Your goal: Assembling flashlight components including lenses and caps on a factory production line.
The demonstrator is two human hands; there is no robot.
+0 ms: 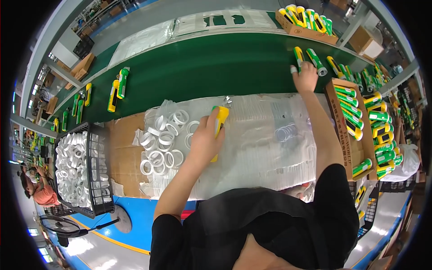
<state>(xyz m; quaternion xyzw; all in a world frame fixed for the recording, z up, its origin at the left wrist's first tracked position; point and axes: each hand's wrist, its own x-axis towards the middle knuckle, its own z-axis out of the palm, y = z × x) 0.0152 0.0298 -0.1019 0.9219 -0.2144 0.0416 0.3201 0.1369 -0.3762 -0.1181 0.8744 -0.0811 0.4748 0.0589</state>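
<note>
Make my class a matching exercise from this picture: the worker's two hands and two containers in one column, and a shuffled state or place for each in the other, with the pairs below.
Column one
1. Left hand
2. Right hand
3. Black plastic mesh basket
4. Open brown cardboard box beside the right forearm

Column two
A. Heaped with white rings
B. Over the dark green flat surface
C. Partly filled with green and yellow cylindrical flashlights
D. Gripping a mostly yellow flashlight

Pairs: 1-D, 2-B, 3-A, 4-C
</note>
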